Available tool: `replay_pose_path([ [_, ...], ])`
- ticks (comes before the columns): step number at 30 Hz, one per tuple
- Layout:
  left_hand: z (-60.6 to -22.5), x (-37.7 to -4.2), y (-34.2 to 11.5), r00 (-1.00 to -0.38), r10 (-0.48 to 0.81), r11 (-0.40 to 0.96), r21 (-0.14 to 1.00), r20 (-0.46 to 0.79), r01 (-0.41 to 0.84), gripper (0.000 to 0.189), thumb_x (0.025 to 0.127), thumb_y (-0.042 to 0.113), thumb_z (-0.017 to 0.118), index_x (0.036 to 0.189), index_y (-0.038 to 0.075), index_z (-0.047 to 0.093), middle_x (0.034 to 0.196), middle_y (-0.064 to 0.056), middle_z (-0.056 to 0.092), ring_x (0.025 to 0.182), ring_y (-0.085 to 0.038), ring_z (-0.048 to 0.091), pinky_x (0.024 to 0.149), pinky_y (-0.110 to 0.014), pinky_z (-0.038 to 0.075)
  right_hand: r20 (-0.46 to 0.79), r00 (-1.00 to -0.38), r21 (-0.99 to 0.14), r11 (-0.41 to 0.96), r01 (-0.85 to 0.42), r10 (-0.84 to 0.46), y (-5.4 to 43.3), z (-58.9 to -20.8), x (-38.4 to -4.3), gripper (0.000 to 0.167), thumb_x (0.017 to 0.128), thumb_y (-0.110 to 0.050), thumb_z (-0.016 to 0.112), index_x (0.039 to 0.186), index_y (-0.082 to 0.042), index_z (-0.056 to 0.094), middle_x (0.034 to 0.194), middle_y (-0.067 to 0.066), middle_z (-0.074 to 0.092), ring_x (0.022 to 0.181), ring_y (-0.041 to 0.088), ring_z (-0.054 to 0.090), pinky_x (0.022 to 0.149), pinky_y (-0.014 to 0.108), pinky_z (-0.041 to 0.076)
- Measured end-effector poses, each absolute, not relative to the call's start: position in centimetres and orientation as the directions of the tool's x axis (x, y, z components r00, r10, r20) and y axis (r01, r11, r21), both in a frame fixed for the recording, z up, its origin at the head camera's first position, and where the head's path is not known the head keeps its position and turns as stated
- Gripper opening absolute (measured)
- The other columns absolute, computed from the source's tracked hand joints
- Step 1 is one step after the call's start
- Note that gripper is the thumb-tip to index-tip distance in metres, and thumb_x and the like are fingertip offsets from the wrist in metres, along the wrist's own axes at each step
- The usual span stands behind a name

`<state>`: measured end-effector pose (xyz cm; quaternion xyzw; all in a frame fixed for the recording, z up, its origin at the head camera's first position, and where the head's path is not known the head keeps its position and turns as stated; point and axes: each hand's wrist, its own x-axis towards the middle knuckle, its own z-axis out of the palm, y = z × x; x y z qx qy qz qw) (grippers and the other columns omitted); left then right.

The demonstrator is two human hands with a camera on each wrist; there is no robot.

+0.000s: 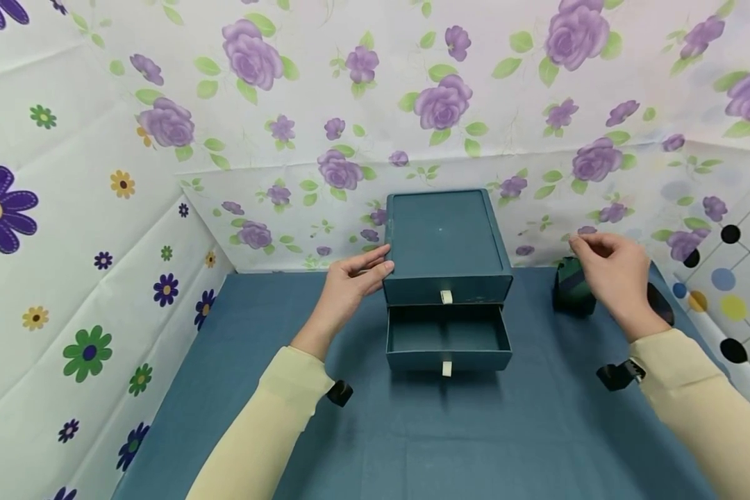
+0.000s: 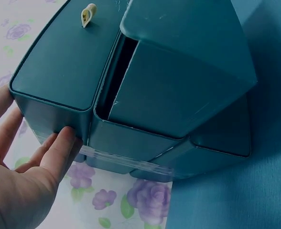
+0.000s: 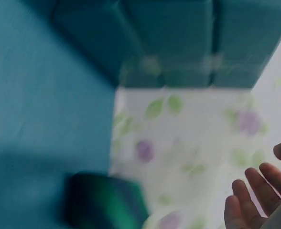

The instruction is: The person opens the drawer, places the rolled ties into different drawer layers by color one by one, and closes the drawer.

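A dark teal drawer unit (image 1: 446, 236) stands against the back wall, its top drawer (image 1: 412, 290) pushed in and the drawer below it (image 1: 415, 360) pulled out, with a bare inside. Both carry small cream pull tabs. My left hand (image 1: 350, 286) rests its fingers on the unit's left side near the top; the left wrist view shows the fingertips (image 2: 66, 136) against that side wall. To the right, my right hand (image 1: 615, 274) is raised over a dark green object (image 1: 571, 288) with a darker band. In the right wrist view its loosely bent fingers (image 3: 262, 188) hold nothing.
A black rounded object (image 1: 660, 304) lies behind my right wrist, partly hidden. Blue cloth (image 1: 450, 444) covers the table. Flower-patterned sheets line the back wall (image 1: 350, 104) and left side (image 1: 100, 278); a dotted sheet (image 1: 734, 278) hangs at the right.
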<state>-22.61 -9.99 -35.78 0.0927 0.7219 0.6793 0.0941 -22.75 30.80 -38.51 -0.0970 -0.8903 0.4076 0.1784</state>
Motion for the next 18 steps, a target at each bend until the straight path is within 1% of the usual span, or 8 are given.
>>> replay_pose_path([
  [3, -35.8, -22.6, -10.0, -0.965, 0.262, 0.063, 0.998, -0.01, 0.006, 0.046, 0.087, 0.03, 0.067, 0.131, 0.023, 0.057, 0.135, 0.003, 0.053, 0.12, -0.017, 0.055, 0.097, -0.038, 0.048, 0.146, -0.914, -0.747, 0.647, 0.149, 0.38, 32.8, -40.4, -23.5, 0.065, 0.084, -0.067, 0.045, 0.121, -0.018, 0.065, 0.107, -0.001, 0.063, 0.08, 0.0, 0.053, 0.063, 0.022, 0.045],
  [5, -35.9, -22.6, -10.0, -0.965, 0.262, 0.063, 0.998, -0.012, 0.005, 0.046, 0.087, 0.03, 0.067, 0.131, 0.023, 0.057, 0.135, 0.003, 0.053, 0.12, -0.017, 0.055, 0.097, -0.038, 0.048, 0.092, -0.911, -0.731, 0.649, 0.212, 0.401, 34.0, -41.5, -23.9, 0.071, 0.083, -0.07, 0.042, 0.122, -0.015, 0.064, 0.111, 0.005, 0.064, 0.087, 0.009, 0.056, 0.065, 0.028, 0.047],
  [7, -35.8, -22.6, -10.0, -0.965, 0.261, 0.065, 0.998, -0.013, 0.004, 0.046, 0.087, 0.03, 0.067, 0.131, 0.023, 0.057, 0.135, 0.003, 0.053, 0.12, -0.017, 0.055, 0.098, -0.039, 0.048, 0.035, -0.914, -0.716, 0.648, 0.26, 0.404, 34.9, -42.6, -24.2, 0.077, 0.083, -0.071, 0.04, 0.125, -0.01, 0.062, 0.116, 0.013, 0.062, 0.097, 0.023, 0.057, 0.069, 0.037, 0.049],
  [9, -35.8, -22.6, -10.0, -0.966, 0.259, 0.069, 0.998, -0.016, 0.002, 0.046, 0.087, 0.03, 0.067, 0.131, 0.024, 0.057, 0.135, 0.003, 0.053, 0.119, -0.017, 0.056, 0.098, -0.038, 0.048, -0.012, -0.916, -0.7, 0.65, 0.294, 0.401, 35.7, -43.5, -24.2, 0.081, 0.083, -0.071, 0.039, 0.126, -0.005, 0.06, 0.12, 0.02, 0.059, 0.105, 0.034, 0.053, 0.075, 0.045, 0.047],
  [11, -35.7, -22.6, -10.0, -0.966, 0.258, 0.07, 0.998, -0.013, 0.005, 0.045, 0.087, 0.03, 0.067, 0.131, 0.023, 0.057, 0.135, 0.003, 0.054, 0.119, -0.016, 0.056, 0.097, -0.039, 0.048, -0.047, -0.917, -0.677, 0.662, 0.321, 0.397, 36.4, -44.4, -24.2, 0.08, 0.086, -0.069, 0.039, 0.124, -0.001, 0.06, 0.121, 0.024, 0.058, 0.108, 0.04, 0.05, 0.077, 0.051, 0.045],
  [13, -35.7, -22.6, -10.0, -0.966, 0.259, 0.069, 0.998, -0.011, 0.008, 0.045, 0.087, 0.03, 0.067, 0.131, 0.023, 0.057, 0.135, 0.003, 0.054, 0.12, -0.016, 0.056, 0.097, -0.038, 0.048, -0.068, -0.913, -0.647, 0.679, 0.347, 0.402, 36.9, -45.2, -24.3, 0.078, 0.088, -0.065, 0.039, 0.122, 0.001, 0.061, 0.12, 0.026, 0.058, 0.106, 0.042, 0.05, 0.074, 0.051, 0.046],
  [17, -35.7, -22.6, -10.0, -0.967, 0.256, 0.071, 0.997, -0.006, 0.013, 0.045, 0.087, 0.029, 0.067, 0.131, 0.023, 0.057, 0.135, 0.002, 0.054, 0.12, -0.016, 0.056, 0.097, -0.038, 0.048, -0.074, -0.908, -0.601, 0.708, 0.371, 0.412, 37.1, -46.2, -24.6, 0.072, 0.089, -0.061, 0.041, 0.116, 0.002, 0.063, 0.113, 0.027, 0.061, 0.097, 0.042, 0.054, 0.064, 0.045, 0.047],
  [18, -35.7, -22.6, -10.0, -0.967, 0.253, 0.071, 0.997, -0.007, 0.011, 0.045, 0.087, 0.029, 0.067, 0.131, 0.023, 0.057, 0.135, 0.002, 0.054, 0.12, -0.016, 0.056, 0.097, -0.038, 0.049, -0.073, -0.909, -0.594, 0.714, 0.371, 0.411, 37.1, -46.4, -24.8, 0.072, 0.089, -0.062, 0.042, 0.113, 0.002, 0.064, 0.108, 0.026, 0.063, 0.093, 0.041, 0.055, 0.062, 0.043, 0.046],
])
